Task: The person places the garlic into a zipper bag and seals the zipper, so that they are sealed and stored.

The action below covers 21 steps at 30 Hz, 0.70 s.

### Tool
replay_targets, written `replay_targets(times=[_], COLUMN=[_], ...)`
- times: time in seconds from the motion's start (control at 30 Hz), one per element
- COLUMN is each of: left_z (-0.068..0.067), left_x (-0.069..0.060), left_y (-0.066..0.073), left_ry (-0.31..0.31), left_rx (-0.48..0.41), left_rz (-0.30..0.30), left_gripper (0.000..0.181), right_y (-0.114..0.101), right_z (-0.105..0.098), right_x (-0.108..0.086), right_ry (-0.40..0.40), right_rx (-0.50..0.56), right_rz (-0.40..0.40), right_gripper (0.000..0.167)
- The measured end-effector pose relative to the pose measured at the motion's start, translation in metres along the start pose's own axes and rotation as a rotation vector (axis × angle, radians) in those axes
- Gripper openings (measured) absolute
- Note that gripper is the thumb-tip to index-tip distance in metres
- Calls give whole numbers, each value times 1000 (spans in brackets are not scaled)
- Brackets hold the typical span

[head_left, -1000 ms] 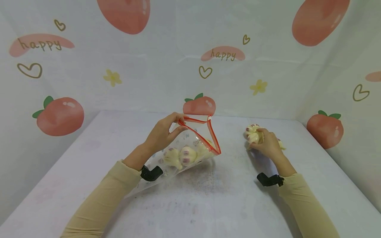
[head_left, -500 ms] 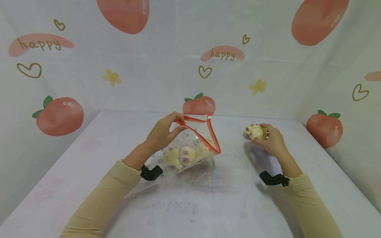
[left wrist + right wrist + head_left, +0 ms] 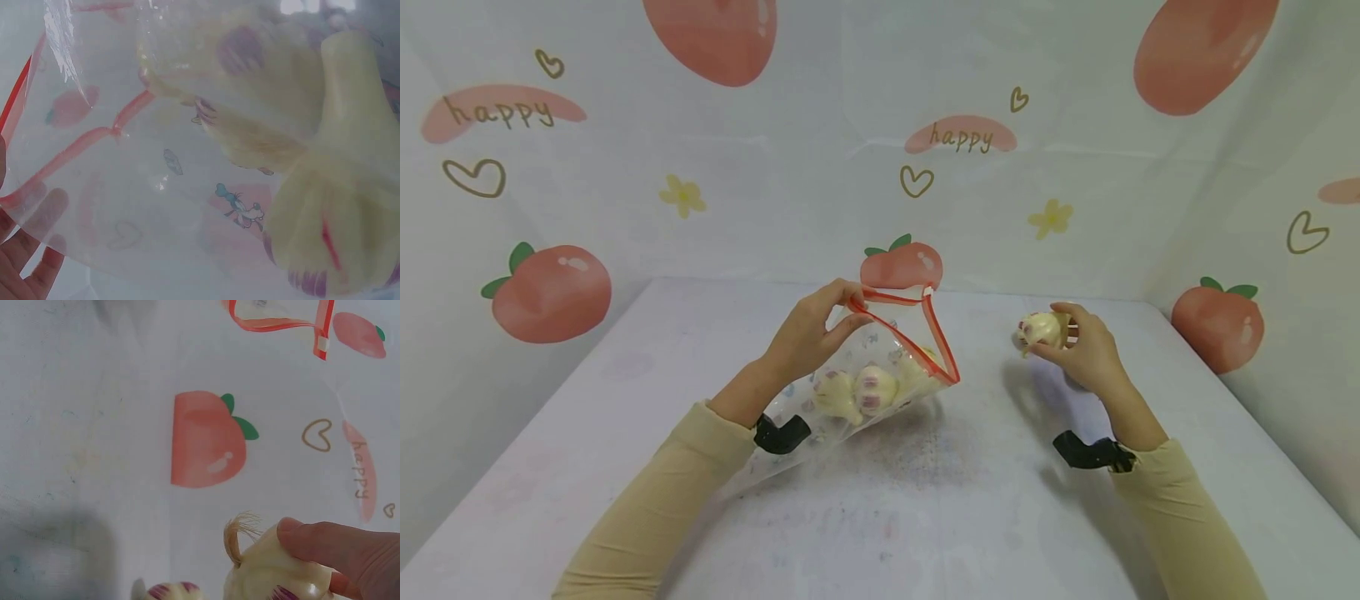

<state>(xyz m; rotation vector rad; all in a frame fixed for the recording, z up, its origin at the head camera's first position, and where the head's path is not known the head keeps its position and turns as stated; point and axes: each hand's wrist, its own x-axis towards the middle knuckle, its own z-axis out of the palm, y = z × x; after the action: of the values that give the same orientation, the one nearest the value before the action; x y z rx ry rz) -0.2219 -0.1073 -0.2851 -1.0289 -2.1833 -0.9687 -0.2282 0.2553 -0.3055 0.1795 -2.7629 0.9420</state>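
Near the middle of the table, the left hand pinches the red-edged rim of a clear plastic bag, whose mouth gapes toward the right. Garlic bulbs lie inside the bag; through its film the left wrist view shows a large bulb. On the right, the right hand grips a garlic bulb between thumb and fingers. In the right wrist view this bulb has a root tuft, and part of another bulb shows beside it.
A white table lies under both hands, with a printed white cloth behind it and at the sides. Black wrist pieces sit at both sleeve cuffs.
The right hand has shifted slightly right and up, and the bulb in its grip has turned and risen a little. The left hand and bag have barely moved.
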Motion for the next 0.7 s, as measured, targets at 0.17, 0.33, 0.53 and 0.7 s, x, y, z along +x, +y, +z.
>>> replay_targets(times=[0.17, 0.33, 0.53, 0.7], left_z=[1, 1, 1, 2], left_x=[-1, -1, -2, -2], left_y=[0, 0, -1, -1], left_ry=[-1, -4, -2, -4], left_rx=[-5, -8, -4, -4], left_rz=[-5, -13, -9, -8], left_gripper=[23, 23, 23, 23], right_y=[-2, -8, -18, -25], right_z=[0, -1, -1, -1], right_x=[-2, -3, -4, -6], right_ry=[-1, 6, 22, 6], right_rx=[3, 18, 62, 101], right_rz=[0, -29, -74, -72], right_gripper=[68, 68, 66, 66])
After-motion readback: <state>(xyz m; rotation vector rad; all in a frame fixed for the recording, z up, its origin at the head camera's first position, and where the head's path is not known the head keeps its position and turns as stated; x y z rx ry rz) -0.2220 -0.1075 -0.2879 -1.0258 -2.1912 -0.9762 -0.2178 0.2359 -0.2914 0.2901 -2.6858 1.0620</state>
